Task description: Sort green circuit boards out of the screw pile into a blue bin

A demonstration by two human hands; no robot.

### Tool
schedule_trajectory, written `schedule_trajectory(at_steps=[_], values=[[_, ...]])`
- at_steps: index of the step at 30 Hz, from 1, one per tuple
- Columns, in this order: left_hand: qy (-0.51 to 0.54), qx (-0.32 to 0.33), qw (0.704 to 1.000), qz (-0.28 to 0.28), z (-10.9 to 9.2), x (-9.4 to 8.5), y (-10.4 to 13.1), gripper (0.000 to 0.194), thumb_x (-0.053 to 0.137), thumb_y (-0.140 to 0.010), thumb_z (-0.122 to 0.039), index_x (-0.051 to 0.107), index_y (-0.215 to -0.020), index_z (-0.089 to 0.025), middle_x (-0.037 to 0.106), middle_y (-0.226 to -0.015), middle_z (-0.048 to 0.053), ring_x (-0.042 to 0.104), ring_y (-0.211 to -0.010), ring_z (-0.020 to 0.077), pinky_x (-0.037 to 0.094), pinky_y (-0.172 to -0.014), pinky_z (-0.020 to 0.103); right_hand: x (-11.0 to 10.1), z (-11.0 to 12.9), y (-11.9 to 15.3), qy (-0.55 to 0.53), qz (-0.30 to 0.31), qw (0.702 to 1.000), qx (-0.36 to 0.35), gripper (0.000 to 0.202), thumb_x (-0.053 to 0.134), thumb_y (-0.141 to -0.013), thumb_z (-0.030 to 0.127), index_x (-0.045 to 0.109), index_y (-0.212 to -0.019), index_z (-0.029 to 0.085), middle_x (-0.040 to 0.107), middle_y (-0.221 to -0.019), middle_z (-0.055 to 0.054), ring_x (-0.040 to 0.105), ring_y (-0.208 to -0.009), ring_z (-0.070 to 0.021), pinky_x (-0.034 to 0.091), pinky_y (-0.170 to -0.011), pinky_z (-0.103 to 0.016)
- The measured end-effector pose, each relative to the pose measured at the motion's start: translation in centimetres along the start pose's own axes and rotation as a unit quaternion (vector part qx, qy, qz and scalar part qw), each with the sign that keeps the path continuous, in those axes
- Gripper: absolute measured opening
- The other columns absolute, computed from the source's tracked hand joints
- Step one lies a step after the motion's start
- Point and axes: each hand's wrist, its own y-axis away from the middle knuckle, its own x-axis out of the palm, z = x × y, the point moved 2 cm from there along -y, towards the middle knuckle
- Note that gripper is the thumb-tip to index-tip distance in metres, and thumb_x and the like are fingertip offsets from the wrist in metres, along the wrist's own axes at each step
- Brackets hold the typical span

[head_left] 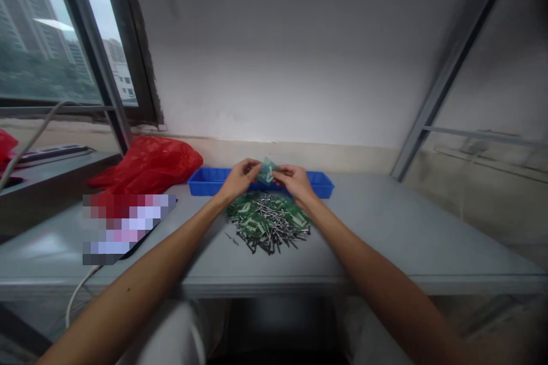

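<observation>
Between my two hands is a small see-through plastic bag with a green tint and pale printing. Thumb and fingers of my left hand pinch its left side. On its right side, the fingers of my right hand are closed on the edge. Whether anything lies inside the bag is too small to tell. Below the hands, a heap of metal screws spreads on the table, mixed with several more green bags. A long blue plastic tray stands just behind, its middle partly hidden by my hands.
Left of the tray lies a crumpled red plastic bag. In front of it is a flat, blurred-out object with a white cable. The grey table ends at a front edge near my lap. Metal posts rise at both sides.
</observation>
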Motion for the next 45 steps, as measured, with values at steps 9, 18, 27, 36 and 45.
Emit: schedule_trajectory(at_steps=[9, 18, 27, 36, 45], values=[[-0.067, 0.019, 0.996, 0.047, -0.3, 0.1, 0.5, 0.025, 0.062, -0.083, -0.039, 0.061, -0.071, -0.017, 0.059, -0.064, 0.003, 0.052, -0.061, 0.0133, 0.041, -0.060, 0.029, -0.2, 0.1, 0.1, 0.008, -0.018, 1.000, -0.007, 0.019, 0.076, -0.065, 0.029, 0.070, -0.079, 0.017, 0.071, -0.072, -0.004, 0.065, -0.070, -0.0172, 0.051, -0.066, -0.030], [-0.106, 0.028, 0.993, 0.035, -0.3, -0.1, 0.5, 0.023, 0.060, -0.082, -0.037, 0.057, -0.072, -0.017, 0.056, -0.062, 0.000, 0.051, -0.060, 0.0133, 0.038, -0.057, 0.026, -0.2, 0.1, 0.1, 0.028, -0.023, 0.999, 0.015, 0.023, 0.075, -0.066, 0.033, 0.072, -0.083, 0.018, 0.073, -0.080, -0.006, 0.065, -0.072, -0.0177, 0.049, -0.058, -0.026], [-0.028, 0.003, 0.997, 0.065, 0.1, 0.5, 0.5, 0.018, 0.063, -0.082, -0.034, 0.059, -0.079, -0.017, 0.061, -0.069, 0.002, 0.056, -0.062, 0.0132, 0.045, -0.061, 0.028, -0.3, 0.0, -0.1, -0.007, -0.055, 0.998, -0.018, 0.022, 0.076, -0.060, 0.034, 0.067, -0.072, 0.017, 0.069, -0.068, -0.003, 0.060, -0.061, -0.0146, 0.050, -0.062, -0.029], [-0.102, 0.048, 0.993, 0.040, 0.1, -0.2, 0.3, 0.020, 0.059, -0.083, -0.034, 0.059, -0.075, -0.017, 0.059, -0.066, 0.002, 0.053, -0.063, 0.0139, 0.043, -0.063, 0.029, -0.2, -0.1, 0.1, 0.023, -0.028, 0.999, -0.008, 0.030, 0.076, -0.063, 0.035, 0.070, -0.086, 0.018, 0.072, -0.081, -0.007, 0.066, -0.078, -0.0213, 0.051, -0.059, -0.029], [-0.280, 0.131, 0.942, -0.132, 0.5, -3.1, 0.1, 0.013, 0.054, -0.086, -0.026, 0.059, -0.095, -0.017, 0.062, -0.081, 0.002, 0.055, -0.069, 0.0152, 0.045, -0.068, 0.029, -2.6, 7.6, -4.9, 0.225, -0.228, 0.888, -0.330, 0.021, 0.056, -0.084, 0.031, 0.069, -0.095, 0.018, 0.072, -0.095, -0.008, 0.064, -0.089, -0.0202, 0.051, -0.080, -0.034]])
